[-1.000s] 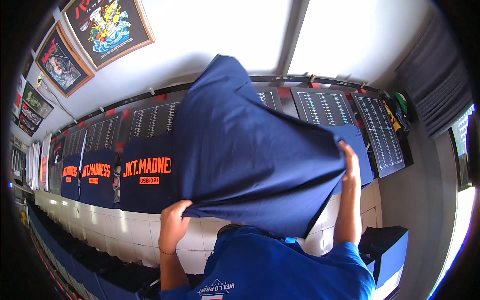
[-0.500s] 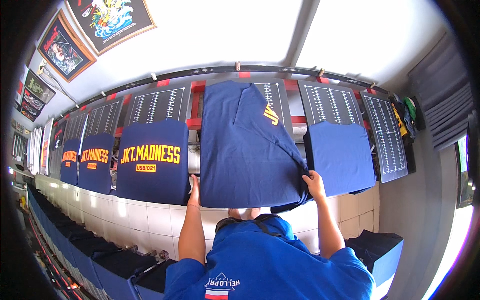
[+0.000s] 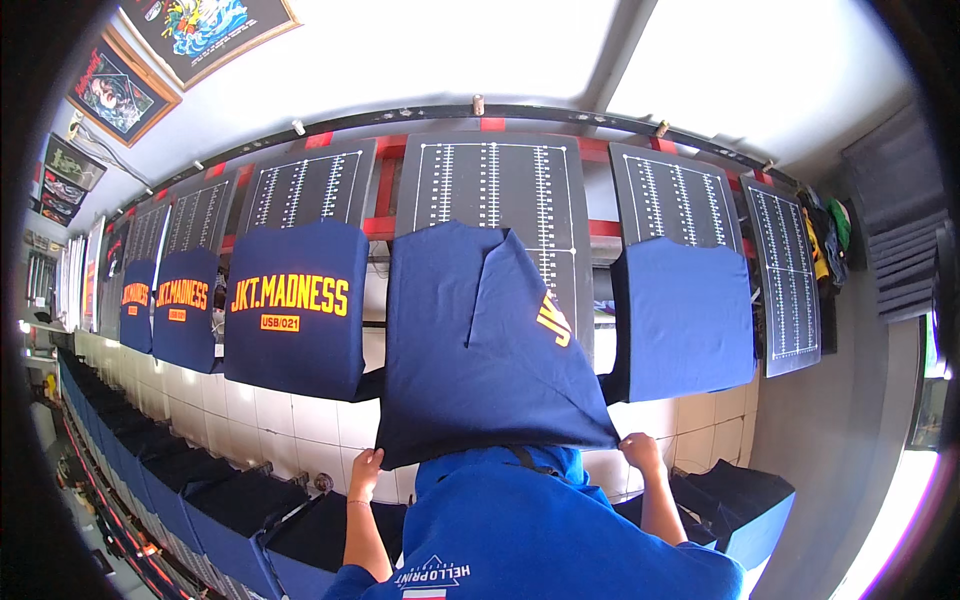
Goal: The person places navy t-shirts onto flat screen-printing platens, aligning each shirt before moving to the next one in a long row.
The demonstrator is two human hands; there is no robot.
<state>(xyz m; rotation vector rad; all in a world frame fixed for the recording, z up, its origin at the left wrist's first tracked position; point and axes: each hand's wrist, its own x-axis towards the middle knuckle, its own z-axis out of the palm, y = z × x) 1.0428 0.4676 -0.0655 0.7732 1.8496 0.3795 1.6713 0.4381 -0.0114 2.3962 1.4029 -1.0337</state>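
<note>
A navy T-shirt (image 3: 480,390) lies over the middle of a black board with white ruler marks (image 3: 490,180). Its upper right part is folded over, and a bit of yellow lettering (image 3: 553,320) peeks out at the fold. The shirt's near edge is pulled off the board toward my body. My left hand (image 3: 367,472) pinches the near left corner, fingers closed. At the opposite near corner, my right hand (image 3: 638,450) is closed on the fabric too. Cloth between the two hands hangs stretched in front of my blue shirt.
Navy shirts with yellow and orange print (image 3: 295,300) cover boards on the left; a plain navy one (image 3: 688,320) covers the board on the right. Beyond it stands a bare ruled board (image 3: 785,280). Behind me, several dark-topped navy pieces (image 3: 225,490) line up. Red frame bars (image 3: 380,190) support the boards.
The shirt has slid toward me, baring the board's far part. My left hand has moved nearer and now grips the shirt's corner; my right hand has come nearer, still holding its side.
</note>
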